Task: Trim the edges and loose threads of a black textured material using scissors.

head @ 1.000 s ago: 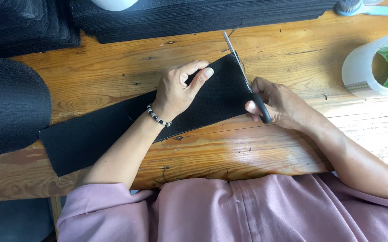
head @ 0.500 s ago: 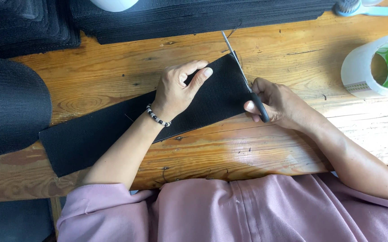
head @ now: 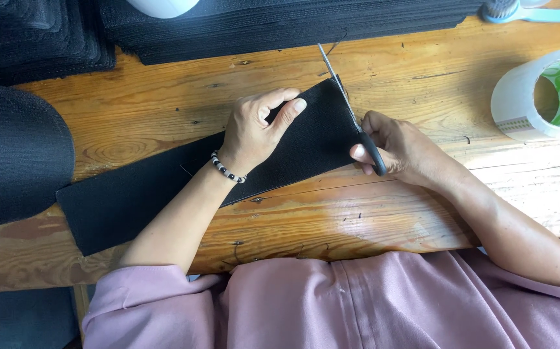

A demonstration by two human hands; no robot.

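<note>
Two bare hands work at one black strip (head: 163,187) that lies flat on a wooden table (head: 422,84). The left hand (head: 254,129) rests palm down on the strip near its far end, fingers loosely curled, the thumb stretched toward the cut edge; it presses the strip rather than gripping it. A beaded bracelet (head: 227,169) circles that wrist. The right hand (head: 399,148) is closed around the dark handles of the scissors (head: 348,103), just beside the strip's end. Their blades run along that end, away from the body, the tip reaching past the strip's far corner; how far apart the blades stand cannot be told.

From the left hand the strip runs back along the forearm and out past the elbow, its near end close to the table's edge. Beyond both hands a stack of black sheets (head: 280,26) lines the far side of the table. Further left of the left hand sits a large black roll (head: 15,155), with more black stacks (head: 34,39) beyond it. Well right of the right hand stands a tape roll (head: 541,97) on its side, and a pale blue brush (head: 525,11) lies beyond it. Pink sleeves (head: 331,304) fill the near edge.
</note>
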